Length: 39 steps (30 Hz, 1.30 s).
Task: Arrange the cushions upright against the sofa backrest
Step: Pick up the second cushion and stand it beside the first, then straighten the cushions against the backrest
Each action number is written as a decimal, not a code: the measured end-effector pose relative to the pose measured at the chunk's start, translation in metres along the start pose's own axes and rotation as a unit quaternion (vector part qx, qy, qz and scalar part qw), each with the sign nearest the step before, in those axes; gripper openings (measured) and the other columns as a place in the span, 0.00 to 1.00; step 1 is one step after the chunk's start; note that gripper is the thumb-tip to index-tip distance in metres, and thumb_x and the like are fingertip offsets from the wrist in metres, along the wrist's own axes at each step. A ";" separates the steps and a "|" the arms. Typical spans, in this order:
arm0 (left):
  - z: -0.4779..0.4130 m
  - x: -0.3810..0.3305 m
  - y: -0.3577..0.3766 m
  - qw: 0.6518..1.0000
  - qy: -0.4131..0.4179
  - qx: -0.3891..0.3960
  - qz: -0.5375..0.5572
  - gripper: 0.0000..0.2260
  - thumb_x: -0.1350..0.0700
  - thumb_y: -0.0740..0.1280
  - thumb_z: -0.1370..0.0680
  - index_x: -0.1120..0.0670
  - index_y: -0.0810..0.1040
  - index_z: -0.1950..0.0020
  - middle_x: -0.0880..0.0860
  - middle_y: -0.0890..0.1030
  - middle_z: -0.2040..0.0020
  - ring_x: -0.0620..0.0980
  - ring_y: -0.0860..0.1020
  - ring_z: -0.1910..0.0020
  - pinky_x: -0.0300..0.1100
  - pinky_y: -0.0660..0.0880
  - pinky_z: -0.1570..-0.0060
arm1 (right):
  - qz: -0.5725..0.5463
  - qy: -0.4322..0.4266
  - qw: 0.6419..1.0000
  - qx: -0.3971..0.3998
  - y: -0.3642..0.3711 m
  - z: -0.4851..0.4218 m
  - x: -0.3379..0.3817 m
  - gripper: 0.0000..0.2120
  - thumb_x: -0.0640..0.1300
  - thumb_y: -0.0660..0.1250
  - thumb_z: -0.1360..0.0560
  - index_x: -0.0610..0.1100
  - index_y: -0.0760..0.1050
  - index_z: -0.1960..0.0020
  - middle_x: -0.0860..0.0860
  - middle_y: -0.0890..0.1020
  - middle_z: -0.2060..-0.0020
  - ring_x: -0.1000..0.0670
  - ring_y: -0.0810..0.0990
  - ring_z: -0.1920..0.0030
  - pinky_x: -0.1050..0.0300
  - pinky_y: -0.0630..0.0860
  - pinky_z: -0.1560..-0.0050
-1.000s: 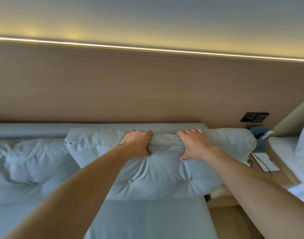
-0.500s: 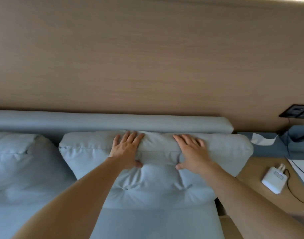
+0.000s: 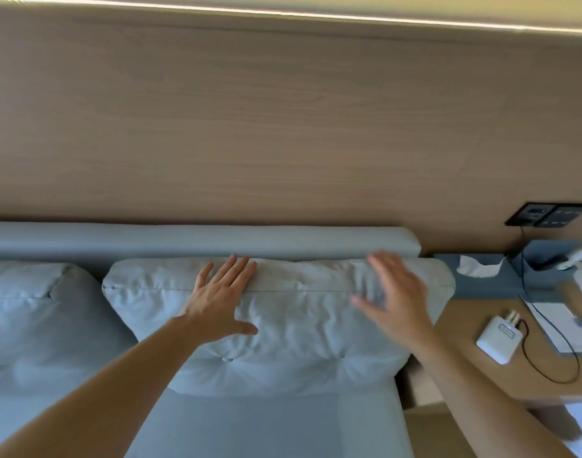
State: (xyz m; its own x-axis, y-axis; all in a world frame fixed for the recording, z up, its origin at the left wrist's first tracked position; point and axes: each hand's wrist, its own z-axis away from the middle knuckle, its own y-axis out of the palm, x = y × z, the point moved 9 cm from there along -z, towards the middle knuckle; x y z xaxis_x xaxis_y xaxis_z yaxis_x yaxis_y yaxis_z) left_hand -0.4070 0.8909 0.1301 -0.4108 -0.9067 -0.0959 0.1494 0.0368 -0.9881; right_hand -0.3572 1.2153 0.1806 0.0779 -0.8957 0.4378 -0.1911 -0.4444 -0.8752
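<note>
A pale grey tufted cushion (image 3: 303, 328) stands upright against the grey sofa backrest (image 3: 197, 239), at the sofa's right end. My left hand (image 3: 220, 302) lies flat on the cushion's upper left part, fingers spread. My right hand (image 3: 395, 299) is open and blurred over the cushion's upper right part; I cannot tell whether it touches the fabric. A second grey cushion (image 3: 35, 312) leans against the backrest at the left, partly cut off by the frame edge. Neither hand grips anything.
A wood-panelled wall rises behind the sofa. To the right stands a wooden side table (image 3: 481, 368) with a white charger (image 3: 498, 338) and black cable, papers (image 3: 560, 325), a tissue box (image 3: 478, 272) and a black wall socket (image 3: 544, 214). The grey seat (image 3: 266, 424) lies below.
Both hands let go of the cushion's top edge and went flat on it. The right hand has since lifted and spread open. The cushion now rests against the backrest.
</note>
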 end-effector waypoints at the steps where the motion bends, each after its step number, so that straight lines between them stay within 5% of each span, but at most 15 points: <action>1: 0.006 0.000 0.000 1.000 0.000 0.003 0.002 0.61 0.23 0.69 0.33 0.49 0.38 0.15 0.49 0.40 0.15 0.48 0.36 0.18 0.56 0.37 0.19 | -0.049 0.058 0.995 -0.072 -0.021 0.012 -0.028 0.37 0.62 0.71 0.25 0.50 0.63 0.22 0.50 0.67 0.23 0.47 0.64 0.23 0.42 0.65 0.28; 3: 0.011 -0.003 -0.002 1.000 -0.011 0.010 0.002 0.62 0.23 0.69 0.33 0.50 0.37 0.15 0.50 0.39 0.15 0.48 0.35 0.18 0.55 0.36 0.20 | -0.183 0.240 0.941 -0.152 -0.042 0.041 -0.096 0.36 0.63 0.69 0.25 0.49 0.63 0.22 0.47 0.68 0.24 0.45 0.68 0.25 0.41 0.67 0.29; 6: -0.006 -0.027 -0.002 1.000 -0.014 0.026 -0.008 0.66 0.23 0.71 0.36 0.51 0.35 0.16 0.53 0.36 0.15 0.50 0.34 0.18 0.58 0.39 0.20 | -0.375 0.477 0.787 -0.112 -0.008 0.080 -0.159 0.45 0.74 0.61 0.29 0.52 0.59 0.19 0.48 0.61 0.20 0.42 0.62 0.22 0.39 0.64 0.29; 7: -0.016 -0.039 0.004 0.999 -0.010 0.040 -0.022 0.68 0.22 0.71 0.37 0.52 0.33 0.16 0.55 0.35 0.15 0.53 0.34 0.17 0.61 0.40 0.21 | -0.421 0.510 0.746 -0.072 0.009 0.085 -0.161 0.47 0.78 0.60 0.31 0.56 0.57 0.19 0.50 0.60 0.19 0.43 0.60 0.22 0.36 0.63 0.29; 9: -0.035 -0.060 0.017 0.995 -0.009 0.074 -0.062 0.71 0.22 0.73 0.40 0.53 0.31 0.17 0.60 0.38 0.15 0.58 0.36 0.17 0.67 0.43 0.21 | -0.468 0.511 0.721 -0.002 0.036 0.082 -0.151 0.53 0.84 0.63 0.39 0.63 0.55 0.20 0.54 0.59 0.19 0.43 0.59 0.21 0.29 0.63 0.31; 13: -0.051 -0.066 0.027 0.992 -0.045 0.061 -0.102 0.66 0.28 0.76 0.37 0.53 0.39 0.15 0.59 0.65 0.22 0.60 0.62 0.22 0.69 0.57 0.26 | -0.474 0.488 0.733 -0.011 0.056 0.065 -0.150 0.55 0.81 0.69 0.43 0.63 0.56 0.21 0.54 0.66 0.23 0.41 0.66 0.25 0.24 0.68 0.35; 16: -0.043 -0.060 0.021 0.991 -0.055 0.035 -0.115 0.58 0.32 0.76 0.33 0.53 0.46 0.16 0.58 0.71 0.28 0.59 0.69 0.28 0.67 0.63 0.30 | -0.482 0.479 0.733 -0.036 0.061 0.060 -0.141 0.48 0.76 0.69 0.35 0.60 0.57 0.21 0.54 0.69 0.28 0.43 0.69 0.30 0.26 0.70 0.35; 19: -0.039 -0.051 0.017 0.990 -0.061 0.013 -0.130 0.55 0.34 0.76 0.32 0.53 0.49 0.17 0.57 0.73 0.31 0.59 0.71 0.31 0.66 0.66 0.32 | -0.485 0.471 0.735 -0.045 0.064 0.054 -0.129 0.43 0.71 0.67 0.30 0.57 0.57 0.21 0.54 0.71 0.33 0.45 0.72 0.37 0.28 0.70 0.34; 24: -0.039 -0.051 0.021 0.990 -0.059 0.013 -0.125 0.56 0.32 0.75 0.33 0.52 0.49 0.16 0.56 0.72 0.29 0.59 0.70 0.29 0.66 0.64 0.30 | -0.478 0.476 0.737 -0.044 0.060 0.059 -0.133 0.42 0.70 0.67 0.27 0.58 0.54 0.20 0.53 0.67 0.28 0.42 0.67 0.28 0.27 0.70 0.34; 28: -0.036 -0.060 0.020 0.994 -0.037 0.025 -0.096 0.62 0.27 0.74 0.35 0.52 0.41 0.15 0.59 0.61 0.19 0.59 0.56 0.18 0.67 0.52 0.23 | -0.447 0.486 0.750 -0.050 0.052 0.065 -0.141 0.46 0.74 0.67 0.31 0.57 0.55 0.20 0.51 0.67 0.26 0.40 0.68 0.28 0.31 0.70 0.34; 32: -0.001 -0.044 -0.008 0.999 -0.031 0.010 -0.016 0.64 0.22 0.69 0.34 0.51 0.37 0.15 0.55 0.40 0.14 0.53 0.38 0.16 0.63 0.42 0.20 | -0.201 0.446 0.862 -0.133 0.005 0.058 -0.112 0.49 0.74 0.58 0.29 0.41 0.58 0.21 0.38 0.67 0.24 0.34 0.69 0.28 0.35 0.68 0.32; 35: 0.041 0.001 -0.048 0.994 -0.079 -0.048 0.057 0.58 0.22 0.64 0.30 0.52 0.40 0.14 0.50 0.43 0.14 0.48 0.40 0.16 0.57 0.41 0.19 | -0.093 0.258 0.943 -0.190 -0.029 0.033 -0.019 0.40 0.64 0.59 0.25 0.42 0.58 0.21 0.39 0.64 0.22 0.37 0.64 0.24 0.34 0.63 0.30; 39: 0.121 0.109 -0.099 0.967 -0.192 -0.105 0.133 0.51 0.24 0.60 0.25 0.54 0.48 0.14 0.50 0.51 0.14 0.47 0.47 0.16 0.52 0.45 0.19 | -0.088 0.021 0.991 -0.103 -0.007 0.000 0.159 0.35 0.60 0.63 0.23 0.42 0.63 0.22 0.41 0.69 0.23 0.41 0.68 0.25 0.35 0.65 0.30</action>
State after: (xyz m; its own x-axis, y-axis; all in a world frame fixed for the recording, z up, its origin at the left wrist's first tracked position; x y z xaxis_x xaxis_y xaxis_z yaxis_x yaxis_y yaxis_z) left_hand -0.3583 0.7374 0.2319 -0.0137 -0.9412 -0.3376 0.0004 0.3377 -0.9413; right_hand -0.3437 1.0756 0.2565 0.0882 -0.8012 0.5918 -0.3734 -0.5774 -0.7261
